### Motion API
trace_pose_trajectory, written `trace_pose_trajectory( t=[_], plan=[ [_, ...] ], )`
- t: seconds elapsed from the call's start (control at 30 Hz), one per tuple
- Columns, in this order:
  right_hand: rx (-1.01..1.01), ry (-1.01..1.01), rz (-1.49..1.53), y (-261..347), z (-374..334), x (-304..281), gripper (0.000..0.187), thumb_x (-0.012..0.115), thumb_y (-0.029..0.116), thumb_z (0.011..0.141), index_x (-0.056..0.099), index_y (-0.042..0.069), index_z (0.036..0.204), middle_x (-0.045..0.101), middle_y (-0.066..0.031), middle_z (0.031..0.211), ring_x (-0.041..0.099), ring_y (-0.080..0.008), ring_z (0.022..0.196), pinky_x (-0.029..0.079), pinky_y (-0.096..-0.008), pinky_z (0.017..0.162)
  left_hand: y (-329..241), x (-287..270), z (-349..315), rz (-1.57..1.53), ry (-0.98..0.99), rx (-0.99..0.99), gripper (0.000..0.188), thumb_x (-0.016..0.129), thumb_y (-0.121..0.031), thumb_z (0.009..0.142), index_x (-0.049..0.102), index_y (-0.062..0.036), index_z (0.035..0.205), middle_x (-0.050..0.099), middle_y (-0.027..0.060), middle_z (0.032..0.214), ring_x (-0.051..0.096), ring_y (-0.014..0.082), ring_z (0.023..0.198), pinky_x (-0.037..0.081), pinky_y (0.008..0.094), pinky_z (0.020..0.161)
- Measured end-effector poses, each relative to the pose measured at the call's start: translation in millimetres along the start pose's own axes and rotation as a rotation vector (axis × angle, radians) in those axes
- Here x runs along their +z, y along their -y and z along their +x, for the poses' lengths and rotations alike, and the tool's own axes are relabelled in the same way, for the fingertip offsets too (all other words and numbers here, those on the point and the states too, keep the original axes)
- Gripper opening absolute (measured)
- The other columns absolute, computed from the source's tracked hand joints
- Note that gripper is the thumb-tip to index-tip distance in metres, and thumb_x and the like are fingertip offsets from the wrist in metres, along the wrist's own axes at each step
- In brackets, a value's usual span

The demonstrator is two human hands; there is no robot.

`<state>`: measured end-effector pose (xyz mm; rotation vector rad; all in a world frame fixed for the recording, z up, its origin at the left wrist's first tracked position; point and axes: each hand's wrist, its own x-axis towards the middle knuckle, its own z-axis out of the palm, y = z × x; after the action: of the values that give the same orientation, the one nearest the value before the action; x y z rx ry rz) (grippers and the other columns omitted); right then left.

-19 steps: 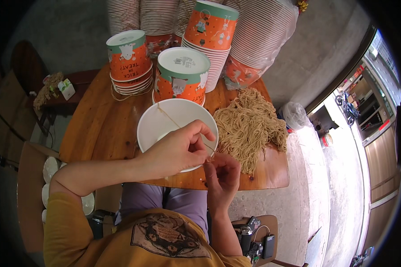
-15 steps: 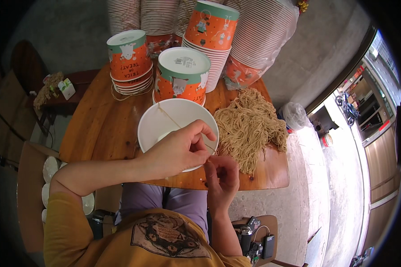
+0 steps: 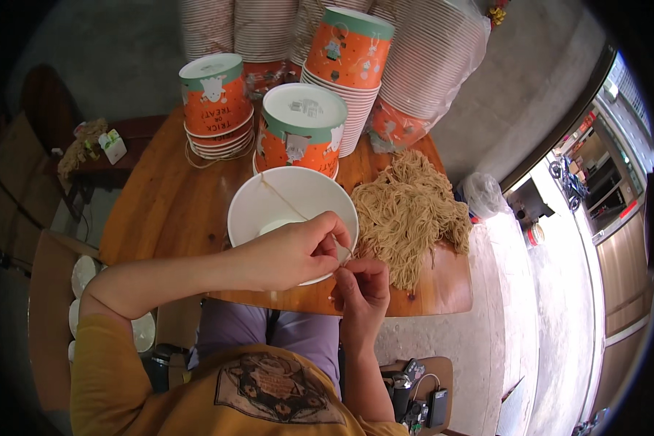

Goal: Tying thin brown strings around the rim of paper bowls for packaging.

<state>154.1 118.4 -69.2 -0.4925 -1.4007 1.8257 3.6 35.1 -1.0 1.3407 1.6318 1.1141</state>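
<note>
A grey concrete floor surrounds a round wooden table, whose near edge sits just above the person's lap, with bright daylight falling across the ground to the right. At the table's far edge stand tall stacks of ribbed paper cups, some wrapped in clear plastic, and in front of them three shorter stacks of orange-and-green printed paper bowls turned upside down. A loose heap of tan string spreads over the right part of the table, touching its near edge. Just left of the heap, close to the person, lies an open white paper bowl, with a single thin strand of string stretched across its mouth from the far rim toward the hands. The left hand reaches across the bowl's near rim, fingers curled in and pinched on the strand at its near end. The right hand sits just below it at the table's edge, fingers bent close together and meeting the left fingertips at the same spot; whether it grips the strand itself cannot be told.
</note>
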Motion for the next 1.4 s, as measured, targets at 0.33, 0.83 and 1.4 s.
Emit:
trace_pose_trajectory(
  t=[0.33, 0.83, 1.4],
  plan=[
    [-0.077, -0.015, -0.038, -5, 0, -2, 0.012, 0.066, 0.006, 0.091, 0.054, 0.006, 0.092, 0.060, -0.0010, 0.078, 0.052, -0.0057, 0.054, 0.039, -0.0183, 0.046, 3, 8, -3, 0.455, -0.148, 0.288, 0.013, 0.056, -0.006, 0.086, 0.050, -0.0038, 0.098, 0.057, 0.0119, 0.097, 0.056, 0.0317, 0.096, 0.047, 0.0405, 0.082],
    [0.089, 0.028, 0.092, 2, 0, -5, 0.010, 0.066, 0.011, 0.092, 0.062, 0.005, 0.099, 0.060, 0.0017, 0.082, 0.051, -0.0041, 0.063, 0.039, -0.0183, 0.052, 5, 5, 4, 0.193, -0.068, 0.231, 0.013, 0.056, -0.010, 0.093, 0.052, -0.0027, 0.103, 0.064, 0.0139, 0.093, 0.065, 0.0292, 0.084, 0.051, 0.0378, 0.071],
    [0.071, -0.017, 0.102, 2, 0, 0, 0.007, 0.063, 0.012, 0.093, 0.061, 0.006, 0.096, 0.056, 0.0043, 0.072, 0.042, -0.0022, 0.051, 0.034, -0.0176, 0.044, 2, -1, 1, 0.094, -0.015, 0.110, 0.014, 0.059, -0.012, 0.090, 0.052, -0.0007, 0.096, 0.063, 0.0081, 0.086, 0.062, 0.0188, 0.077, 0.050, 0.0319, 0.070]
  ],
)
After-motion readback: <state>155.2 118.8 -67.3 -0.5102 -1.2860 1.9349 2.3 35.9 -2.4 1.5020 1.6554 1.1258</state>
